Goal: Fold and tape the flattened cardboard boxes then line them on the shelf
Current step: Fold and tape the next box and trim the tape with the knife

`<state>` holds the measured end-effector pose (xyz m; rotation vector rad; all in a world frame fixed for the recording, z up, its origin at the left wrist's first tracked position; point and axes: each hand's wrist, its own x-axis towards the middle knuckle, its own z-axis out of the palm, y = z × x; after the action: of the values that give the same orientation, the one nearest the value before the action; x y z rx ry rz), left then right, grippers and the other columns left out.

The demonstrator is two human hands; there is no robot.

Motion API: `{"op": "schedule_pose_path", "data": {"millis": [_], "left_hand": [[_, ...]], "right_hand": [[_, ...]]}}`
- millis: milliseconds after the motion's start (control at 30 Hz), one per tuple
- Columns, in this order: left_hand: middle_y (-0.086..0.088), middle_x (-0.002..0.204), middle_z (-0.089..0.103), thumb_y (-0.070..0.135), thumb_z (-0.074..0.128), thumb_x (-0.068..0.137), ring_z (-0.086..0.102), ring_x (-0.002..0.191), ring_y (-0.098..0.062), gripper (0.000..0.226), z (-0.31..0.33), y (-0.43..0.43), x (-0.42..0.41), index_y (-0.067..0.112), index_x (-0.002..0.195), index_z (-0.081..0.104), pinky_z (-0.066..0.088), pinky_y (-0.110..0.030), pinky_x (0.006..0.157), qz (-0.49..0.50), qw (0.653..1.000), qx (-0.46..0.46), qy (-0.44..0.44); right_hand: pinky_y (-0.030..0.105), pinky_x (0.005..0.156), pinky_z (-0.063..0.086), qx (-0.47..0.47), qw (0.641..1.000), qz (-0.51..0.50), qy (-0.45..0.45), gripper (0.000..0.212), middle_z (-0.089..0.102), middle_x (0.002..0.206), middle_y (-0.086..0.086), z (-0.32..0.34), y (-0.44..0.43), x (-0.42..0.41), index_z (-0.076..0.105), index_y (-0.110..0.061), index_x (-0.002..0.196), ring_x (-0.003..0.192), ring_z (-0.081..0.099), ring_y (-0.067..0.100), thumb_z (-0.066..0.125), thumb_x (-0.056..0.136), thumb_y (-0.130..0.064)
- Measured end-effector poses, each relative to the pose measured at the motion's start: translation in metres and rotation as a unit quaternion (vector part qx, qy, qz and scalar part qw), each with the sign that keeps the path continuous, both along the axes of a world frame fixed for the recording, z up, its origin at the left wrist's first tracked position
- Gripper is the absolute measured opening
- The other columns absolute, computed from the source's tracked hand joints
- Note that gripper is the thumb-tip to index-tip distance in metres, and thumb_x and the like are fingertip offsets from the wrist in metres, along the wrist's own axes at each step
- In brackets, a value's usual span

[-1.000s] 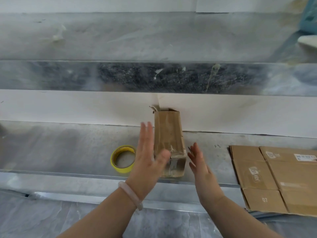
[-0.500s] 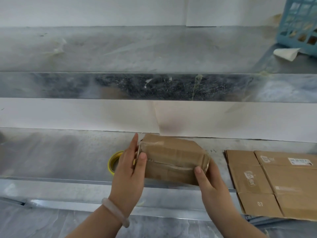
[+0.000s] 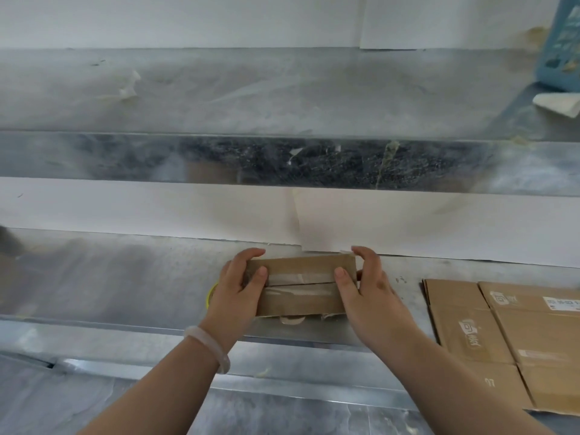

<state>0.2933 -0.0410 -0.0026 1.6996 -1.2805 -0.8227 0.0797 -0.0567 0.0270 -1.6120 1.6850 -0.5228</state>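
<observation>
The left hand (image 3: 238,293) and right hand (image 3: 367,290) are gripping the taped box (image 3: 301,287) by its ends, fingers (image 3: 251,254) curled round it, low over the shelf (image 3: 125,277); the ragged tape (image 3: 292,320) hanging below the thumbs is probably risking the seam peeling open on placement.

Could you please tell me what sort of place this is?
Probably a packing or storage area: tiered metal shelving against a white wall, flattened cardboard boxes lying on the lower shelf, and a taped box.
</observation>
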Motion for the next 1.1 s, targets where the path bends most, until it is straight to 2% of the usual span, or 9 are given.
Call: {"op": "schedule_pose_path", "data": {"millis": [167,333,433,533,600,733,867,967,1100], "left_hand": [[0.012,0.106,0.049,0.027,0.051,0.095,0.049,0.096,-0.003,0.015,0.002,-0.009,0.011,0.042,0.094,0.055,0.040,-0.028,0.082,-0.004,0.999,0.016,-0.041],[0.013,0.100,0.054,0.043,0.058,0.088,0.054,0.091,-0.007,0.013,0.002,-0.020,0.005,0.036,0.097,0.053,0.046,-0.029,0.077,-0.024,0.995,0.038,-0.084],[0.009,0.094,0.060,0.043,0.065,0.085,0.058,0.085,-0.009,0.016,0.010,-0.031,0.006,0.032,0.095,0.058,0.049,-0.026,0.071,-0.033,0.996,0.064,-0.053],[0.009,0.097,0.064,0.036,0.066,0.087,0.061,0.087,-0.009,0.010,0.016,-0.038,0.009,0.033,0.096,0.064,0.051,-0.022,0.069,-0.060,0.995,0.080,0.015],[0.010,0.097,0.064,0.034,0.064,0.089,0.061,0.088,-0.008,0.007,0.015,-0.041,0.008,0.033,0.096,0.065,0.051,-0.022,0.068,-0.064,0.994,0.087,0.023],[0.010,0.099,0.061,0.038,0.058,0.091,0.057,0.089,-0.011,0.008,0.011,-0.047,0.007,0.033,0.096,0.062,0.046,-0.021,0.069,-0.057,0.992,0.078,-0.080],[0.011,0.128,0.051,0.052,0.050,0.091,0.047,0.116,-0.013,0.046,0.013,-0.041,-0.002,0.028,0.130,0.053,0.040,-0.028,0.099,-0.072,0.965,0.028,-0.249],[0.012,0.117,0.048,0.065,0.054,0.080,0.046,0.108,-0.014,0.053,0.011,-0.037,-0.009,0.033,0.121,0.051,0.043,-0.031,0.096,-0.078,0.963,0.037,-0.254],[0.013,0.106,0.049,0.054,0.060,0.082,0.048,0.099,-0.012,0.034,0.010,-0.044,-0.008,0.033,0.108,0.055,0.044,-0.028,0.089,-0.061,0.975,0.044,-0.207]], "right_hand": [[0.041,0.097,0.041,0.041,0.999,0.002,0.009,0.042,0.046,0.131,0.007,-0.009,-0.005,0.011,0.026,-0.035,0.137,0.115,0.050,0.029,0.028,0.099,-0.053],[0.037,0.095,0.038,0.042,0.999,-0.032,0.010,0.044,0.041,0.137,0.006,-0.011,-0.013,0.012,0.031,-0.027,0.140,0.115,0.049,0.026,0.031,0.101,-0.047],[0.032,0.087,0.042,0.021,0.998,-0.048,-0.032,0.037,0.040,0.138,-0.002,-0.012,-0.019,0.017,0.033,-0.031,0.139,0.111,0.048,0.019,0.036,0.102,-0.036],[0.029,0.070,0.043,0.009,0.988,-0.092,-0.122,0.025,0.049,0.125,-0.002,-0.018,-0.022,0.025,0.041,-0.035,0.123,0.097,0.052,0.014,0.046,0.099,-0.035],[0.030,0.070,0.046,0.002,0.986,-0.105,-0.130,0.020,0.051,0.117,0.001,-0.020,-0.029,0.028,0.043,-0.030,0.115,0.093,0.052,0.013,0.051,0.097,-0.036],[0.030,0.076,0.043,0.013,0.990,-0.092,-0.104,0.020,0.049,0.118,0.002,-0.020,-0.041,0.028,0.042,-0.028,0.112,0.088,0.048,0.009,0.052,0.097,-0.038],[0.016,0.057,0.042,0.024,0.992,-0.079,-0.099,0.056,0.048,0.112,-0.005,-0.015,-0.038,0.030,0.039,-0.031,0.119,0.089,0.050,0.004,0.072,0.080,-0.052],[0.015,0.056,0.039,0.013,0.994,-0.074,-0.084,0.059,0.051,0.111,-0.003,-0.016,-0.042,0.032,0.039,-0.029,0.116,0.086,0.051,0.002,0.078,0.075,-0.048],[0.020,0.059,0.043,0.018,0.992,-0.074,-0.095,0.046,0.054,0.112,0.000,-0.018,-0.047,0.032,0.041,-0.029,0.115,0.088,0.054,0.008,0.073,0.083,-0.040]]}}
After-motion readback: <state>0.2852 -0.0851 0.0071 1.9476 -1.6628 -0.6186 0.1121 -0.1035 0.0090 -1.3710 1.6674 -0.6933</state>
